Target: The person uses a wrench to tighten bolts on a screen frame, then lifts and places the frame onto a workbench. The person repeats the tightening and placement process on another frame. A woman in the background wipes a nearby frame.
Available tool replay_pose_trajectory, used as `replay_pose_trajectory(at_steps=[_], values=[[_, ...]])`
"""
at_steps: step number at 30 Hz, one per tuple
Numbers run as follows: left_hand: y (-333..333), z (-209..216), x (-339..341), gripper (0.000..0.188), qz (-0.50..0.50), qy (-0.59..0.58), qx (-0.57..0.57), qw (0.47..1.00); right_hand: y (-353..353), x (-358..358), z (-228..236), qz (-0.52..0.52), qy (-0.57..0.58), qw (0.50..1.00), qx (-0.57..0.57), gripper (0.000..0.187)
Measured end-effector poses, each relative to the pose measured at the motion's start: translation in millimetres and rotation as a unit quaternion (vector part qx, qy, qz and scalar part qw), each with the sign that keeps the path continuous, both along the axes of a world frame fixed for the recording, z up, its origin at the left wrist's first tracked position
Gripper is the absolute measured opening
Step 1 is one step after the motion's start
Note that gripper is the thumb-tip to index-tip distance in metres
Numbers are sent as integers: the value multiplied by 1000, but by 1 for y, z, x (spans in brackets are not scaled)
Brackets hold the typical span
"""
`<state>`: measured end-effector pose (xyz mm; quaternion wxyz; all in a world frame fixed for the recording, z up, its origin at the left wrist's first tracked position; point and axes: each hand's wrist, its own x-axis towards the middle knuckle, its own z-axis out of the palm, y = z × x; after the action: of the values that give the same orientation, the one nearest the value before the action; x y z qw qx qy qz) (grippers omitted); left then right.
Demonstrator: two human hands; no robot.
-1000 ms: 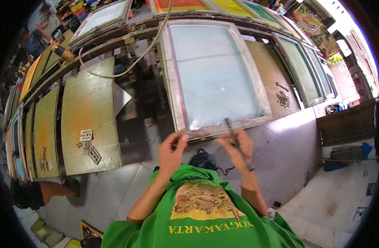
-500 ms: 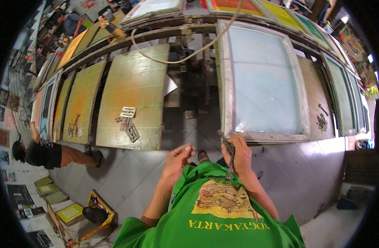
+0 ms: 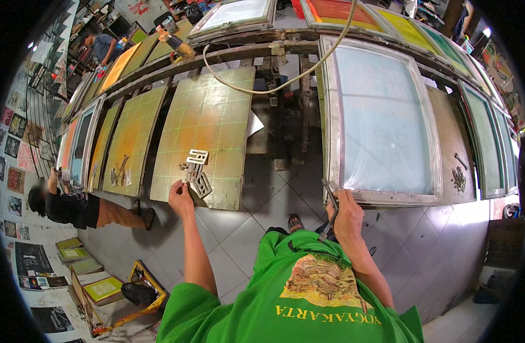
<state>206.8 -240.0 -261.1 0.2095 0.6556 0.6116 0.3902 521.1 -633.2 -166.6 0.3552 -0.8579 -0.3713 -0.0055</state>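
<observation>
My right hand (image 3: 348, 217) is closed round a dark metal wrench (image 3: 331, 208), held upright just in front of the near left corner of a pale blue mesh screen in a worn frame (image 3: 385, 126). Over on the left, my left hand (image 3: 181, 197) is at the near edge of a greenish-yellow board (image 3: 208, 114). Its fingers are drawn together, and whatever they may hold is too small to make out. Beside its fingertips lie slotted metal brackets (image 3: 201, 184), partly overlapping, with several small bolts (image 3: 184, 166).
More boards (image 3: 135, 134) stand in a row at left, one bearing tools. A pale cable (image 3: 274, 90) hangs over the wooden rack. At far left a person (image 3: 73, 208) bends over another screen. On the right board lie a spanner (image 3: 461, 160) and a heap of hardware (image 3: 458, 179).
My left hand has moved left and forward from in front of my shirt to the brackets on the board. The wrench stays in my right hand. The whole view has shifted slightly.
</observation>
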Motion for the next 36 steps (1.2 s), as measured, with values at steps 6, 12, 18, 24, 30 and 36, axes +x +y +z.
replay_pose_trajectory(at_steps=[6, 12, 18, 24, 30, 36], values=[[-58, 33, 80, 25, -8, 24, 146, 989, 1, -2, -11, -16, 14, 999, -43, 36], [-235, 54, 227, 37, -345, -155, -37, 925, -1, 0, -14, -39, 38, 998, -19, 33], [-283, -5, 268, 59, -462, -149, -194, 853, -16, 11, -23, -93, 51, 994, 16, 34], [-283, 13, 270, 59, -464, -116, -157, 864, -79, 54, -23, -221, -12, 975, 2, 32], [-289, 25, 266, 60, -451, -115, -178, 867, -187, 143, -32, -328, -105, 938, -28, 27], [-287, 27, 267, 64, -464, -91, -178, 863, -258, 206, -27, -364, -121, 924, -20, 28]])
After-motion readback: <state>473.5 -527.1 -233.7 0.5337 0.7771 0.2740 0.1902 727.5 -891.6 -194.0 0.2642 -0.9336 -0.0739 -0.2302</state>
